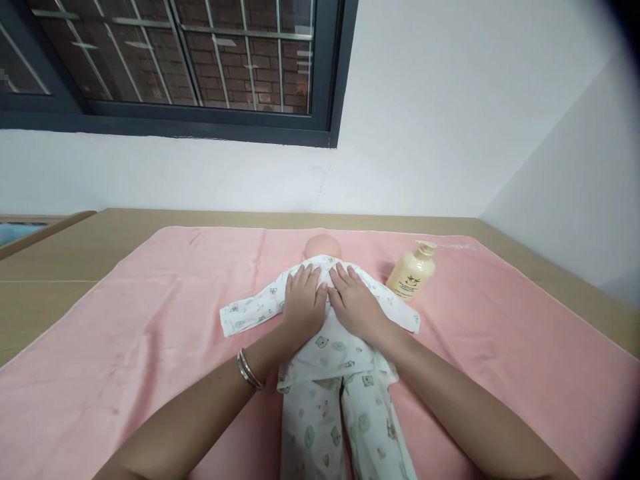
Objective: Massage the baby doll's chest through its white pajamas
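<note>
A baby doll lies stretched out, its bald head toward the wall and no face showing. It wears a white printed long-sleeved top and matching trousers, with both sleeves spread sideways. My left hand rests flat on the left side of the doll's upper body, fingers extended. On the right side, my right hand lies flat in the same way, its fingers pointing toward the head. The thumbs are close together near the middle. Neither hand grips anything.
A cream pump bottle stands tilted in view beyond the doll's right-hand sleeve. Under everything spreads a pink sheet on a wooden surface. A white wall and a dark-framed barred window rise behind.
</note>
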Demonstrator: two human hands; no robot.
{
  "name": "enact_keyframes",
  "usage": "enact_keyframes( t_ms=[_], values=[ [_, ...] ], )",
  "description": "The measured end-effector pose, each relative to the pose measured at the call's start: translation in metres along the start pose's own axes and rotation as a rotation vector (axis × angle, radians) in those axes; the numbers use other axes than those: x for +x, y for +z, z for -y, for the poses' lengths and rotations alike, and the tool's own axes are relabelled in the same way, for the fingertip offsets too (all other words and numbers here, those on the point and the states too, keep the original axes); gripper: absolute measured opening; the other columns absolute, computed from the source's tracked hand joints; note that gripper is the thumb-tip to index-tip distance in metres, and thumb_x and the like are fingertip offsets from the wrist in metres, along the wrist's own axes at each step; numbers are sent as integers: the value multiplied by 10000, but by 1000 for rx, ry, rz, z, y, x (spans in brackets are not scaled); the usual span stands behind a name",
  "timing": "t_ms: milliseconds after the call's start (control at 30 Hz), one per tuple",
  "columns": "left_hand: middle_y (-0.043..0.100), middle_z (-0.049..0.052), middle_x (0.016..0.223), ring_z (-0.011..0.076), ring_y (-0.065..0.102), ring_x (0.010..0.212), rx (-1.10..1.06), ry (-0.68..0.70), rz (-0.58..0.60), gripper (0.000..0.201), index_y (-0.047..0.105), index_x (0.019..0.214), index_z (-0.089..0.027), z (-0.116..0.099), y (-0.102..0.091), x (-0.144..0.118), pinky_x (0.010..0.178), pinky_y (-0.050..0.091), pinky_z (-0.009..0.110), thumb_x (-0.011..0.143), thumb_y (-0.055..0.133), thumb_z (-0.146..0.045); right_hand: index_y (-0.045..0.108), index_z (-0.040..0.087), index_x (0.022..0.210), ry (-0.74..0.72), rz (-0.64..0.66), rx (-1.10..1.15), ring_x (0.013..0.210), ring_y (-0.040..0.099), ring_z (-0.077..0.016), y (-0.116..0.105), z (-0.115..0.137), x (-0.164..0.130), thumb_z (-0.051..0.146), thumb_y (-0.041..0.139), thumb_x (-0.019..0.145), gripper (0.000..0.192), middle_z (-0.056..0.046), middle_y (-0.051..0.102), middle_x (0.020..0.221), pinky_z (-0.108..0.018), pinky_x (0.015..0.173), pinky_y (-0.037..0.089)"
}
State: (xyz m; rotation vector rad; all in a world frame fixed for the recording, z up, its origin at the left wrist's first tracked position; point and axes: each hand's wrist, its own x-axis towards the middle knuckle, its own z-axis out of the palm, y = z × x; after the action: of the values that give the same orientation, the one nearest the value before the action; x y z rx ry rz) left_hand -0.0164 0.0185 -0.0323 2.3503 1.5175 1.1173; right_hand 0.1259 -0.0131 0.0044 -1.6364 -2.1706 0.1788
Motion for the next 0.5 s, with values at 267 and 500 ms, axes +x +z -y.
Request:
enact_keyframes(
  t_ms=[267, 500],
  values=[
    [545, 140, 1333, 303, 380, 1343, 12, 81, -128, 382, 514, 1268, -152, -3, -4, -6, 1104, 299, 569, 936, 348, -243, 408, 139, 1423, -57, -8, 57, 1435, 205, -322, -3, 0, 0, 301, 320, 971, 488, -152, 327, 1523, -557, 1128, 242],
    [539, 153, 1297, 272, 456, 1263, -65, 134, -197, 384, 447, 1297, -157, -5, -7, -10, 1069, 368, 522, 941, 326, -238, 517, 188, 1342, -212, -187, 147, 1435, 232, -250, -3, 4, 0, 207, 396, 913, 446, -107, 284, 1548, -513, 1137, 267]
  ],
)
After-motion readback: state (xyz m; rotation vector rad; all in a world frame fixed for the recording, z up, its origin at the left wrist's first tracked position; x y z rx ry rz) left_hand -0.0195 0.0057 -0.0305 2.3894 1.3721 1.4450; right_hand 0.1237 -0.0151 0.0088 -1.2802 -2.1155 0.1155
